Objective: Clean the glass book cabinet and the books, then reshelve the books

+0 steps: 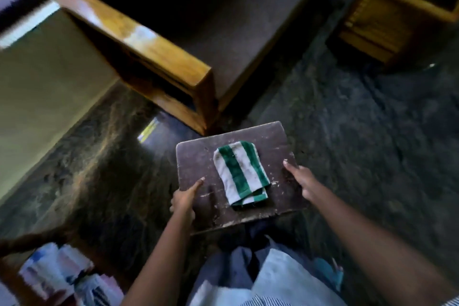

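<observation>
A worn, dusty brown board or stool top [198,159] is held out in front of me over the dark floor. A folded green-and-white striped cloth [239,172] lies on it. My left hand [185,200] grips the board's left edge, thumb on top. On the opposite edge my right hand [301,180] grips the same way. A blurred pile of books [57,273] sits at the bottom left. No glass cabinet can be made out in view.
A wooden sofa arm [139,49] with a dark cushion stands ahead, close to the board's far edge. A second wooden piece of furniture [387,22] is at the upper right. A pale wall [42,97] runs along the left. The dark stone floor [360,144] stretches to the right.
</observation>
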